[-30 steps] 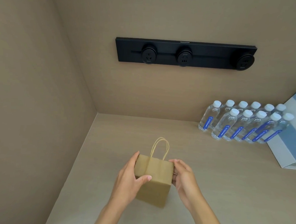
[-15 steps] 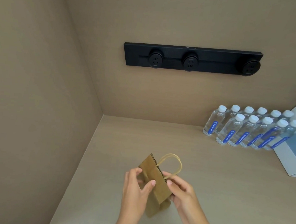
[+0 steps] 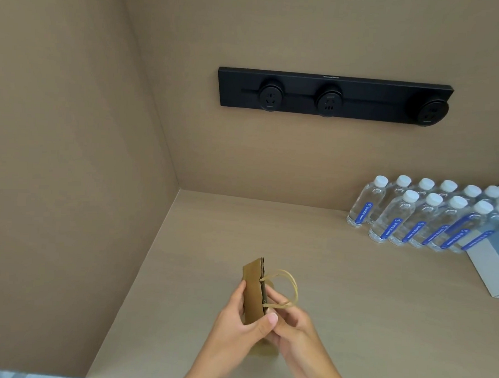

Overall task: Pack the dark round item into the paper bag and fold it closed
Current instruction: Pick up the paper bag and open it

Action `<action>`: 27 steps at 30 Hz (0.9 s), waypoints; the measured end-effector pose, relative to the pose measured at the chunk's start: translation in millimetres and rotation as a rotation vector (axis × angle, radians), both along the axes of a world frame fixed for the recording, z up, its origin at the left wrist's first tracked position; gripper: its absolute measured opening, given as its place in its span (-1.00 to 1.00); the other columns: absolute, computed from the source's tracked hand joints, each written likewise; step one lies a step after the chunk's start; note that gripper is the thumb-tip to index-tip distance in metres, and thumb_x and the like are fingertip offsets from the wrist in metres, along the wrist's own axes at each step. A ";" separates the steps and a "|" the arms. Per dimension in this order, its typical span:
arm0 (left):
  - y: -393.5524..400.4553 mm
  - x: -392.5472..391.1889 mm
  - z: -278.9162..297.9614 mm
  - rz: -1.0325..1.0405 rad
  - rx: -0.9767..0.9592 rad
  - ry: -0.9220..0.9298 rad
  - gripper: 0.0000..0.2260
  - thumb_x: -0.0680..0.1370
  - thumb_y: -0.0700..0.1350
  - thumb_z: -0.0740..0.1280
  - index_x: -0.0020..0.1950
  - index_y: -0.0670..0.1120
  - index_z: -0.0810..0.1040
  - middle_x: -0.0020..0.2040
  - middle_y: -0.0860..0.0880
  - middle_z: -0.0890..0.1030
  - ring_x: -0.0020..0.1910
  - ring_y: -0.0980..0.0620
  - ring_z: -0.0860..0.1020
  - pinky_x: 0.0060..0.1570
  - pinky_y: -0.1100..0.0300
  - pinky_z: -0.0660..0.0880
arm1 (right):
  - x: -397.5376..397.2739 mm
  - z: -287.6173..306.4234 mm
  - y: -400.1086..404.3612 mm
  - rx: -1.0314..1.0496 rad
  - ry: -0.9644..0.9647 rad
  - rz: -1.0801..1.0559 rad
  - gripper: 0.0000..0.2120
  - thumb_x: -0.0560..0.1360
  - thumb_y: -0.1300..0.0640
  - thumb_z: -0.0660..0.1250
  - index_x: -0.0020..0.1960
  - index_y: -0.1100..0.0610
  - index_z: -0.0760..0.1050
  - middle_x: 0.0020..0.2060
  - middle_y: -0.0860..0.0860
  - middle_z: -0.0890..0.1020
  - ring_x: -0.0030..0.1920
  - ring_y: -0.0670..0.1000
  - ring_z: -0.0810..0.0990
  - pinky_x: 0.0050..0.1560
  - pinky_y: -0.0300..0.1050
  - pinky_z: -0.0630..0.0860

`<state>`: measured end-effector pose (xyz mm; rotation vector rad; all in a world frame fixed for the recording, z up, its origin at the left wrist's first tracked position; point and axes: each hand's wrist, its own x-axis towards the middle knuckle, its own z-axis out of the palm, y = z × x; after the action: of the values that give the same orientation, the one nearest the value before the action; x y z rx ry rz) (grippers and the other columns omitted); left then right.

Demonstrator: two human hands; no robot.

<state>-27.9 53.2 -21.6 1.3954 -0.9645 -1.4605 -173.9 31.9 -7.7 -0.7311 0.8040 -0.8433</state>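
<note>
The bag [image 3: 254, 290] stands edge-on between your hands, above the counter [image 3: 339, 280]; the dark round item cannot be seen. Your left hand [image 3: 237, 324] clasps the bag's flat side, thumb across its near edge. Your right hand [image 3: 290, 324] pinches the bag's mouth beside the handles [image 3: 288, 289], which loop to the bag's right. Bottles [image 3: 426, 218] stand well right of the bag, beneath the socket strip [image 3: 334, 96].

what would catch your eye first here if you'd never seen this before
Low in the middle, the left hand and right hand pinch a small brown paper bag, its handles looping right. A black socket strip runs along the back wall, and water bottles crowd the right side.
</note>
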 end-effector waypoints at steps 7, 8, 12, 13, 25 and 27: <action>1.2 7.6 5.5 -0.016 0.067 0.077 0.05 0.25 0.02 0.60 0.59 -0.08 0.08 0.35 0.19 0.51 0.34 0.22 0.49 0.39 0.08 0.41 | 2.1 0.1 3.8 0.065 -0.066 -0.029 -0.61 0.45 0.30 0.37 0.27 0.12 0.58 0.20 0.24 0.64 0.21 0.19 0.61 0.02 0.00 0.60; 0.5 7.7 5.8 -0.014 0.067 0.074 0.04 0.25 0.01 0.60 0.59 -0.08 0.09 0.37 0.15 0.51 0.35 0.20 0.49 0.40 0.06 0.40 | 2.4 0.6 3.8 0.072 -0.071 -0.029 -0.61 0.44 0.28 0.37 0.25 0.11 0.60 0.19 0.24 0.64 0.21 0.19 0.61 0.02 0.00 0.60; -1.6 6.9 4.0 -0.004 0.067 0.079 -0.01 0.27 0.00 0.56 0.58 -0.08 0.11 0.35 0.11 0.56 0.32 0.15 0.53 0.35 0.08 0.43 | 5.9 2.7 3.4 0.083 -0.062 -0.017 -0.54 0.42 0.30 0.36 0.31 0.14 0.53 0.21 0.24 0.62 0.24 0.21 0.59 0.04 0.02 0.59; -1.9 7.4 4.4 0.001 0.071 0.088 -0.01 0.27 0.00 0.56 0.58 -0.08 0.11 0.33 0.13 0.57 0.31 0.16 0.54 0.30 0.13 0.47 | 6.3 3.0 3.3 0.087 -0.065 -0.019 -0.55 0.43 0.30 0.37 0.32 0.15 0.53 0.21 0.24 0.63 0.23 0.21 0.59 0.05 0.03 0.59; -4.7 9.5 15.3 0.034 0.133 -0.014 -0.30 0.40 -0.11 0.30 0.53 0.03 0.20 0.22 0.27 0.62 0.22 0.30 0.56 0.10 0.34 0.52 | 8.5 -7.3 0.2 0.020 0.073 -0.098 -0.67 0.50 0.34 0.31 0.26 0.22 0.51 0.02 0.17 0.73 0.03 0.12 0.70 0.00 0.03 0.63; -5.8 9.8 22.2 0.013 0.127 -0.142 -0.31 0.40 -0.10 0.21 0.54 0.11 0.17 0.26 0.29 0.58 0.23 0.34 0.52 0.22 0.34 0.46 | 9.9 -6.4 -0.2 -0.070 0.230 -0.115 -0.59 0.53 0.47 0.24 0.24 0.09 0.50 -0.05 0.07 0.75 -0.08 0.01 0.72 -0.11 -0.16 0.63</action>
<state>-18.1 47.4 0.6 1.6124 -0.9619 -1.4495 -164.0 31.7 -14.1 -0.8612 1.0335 -0.9041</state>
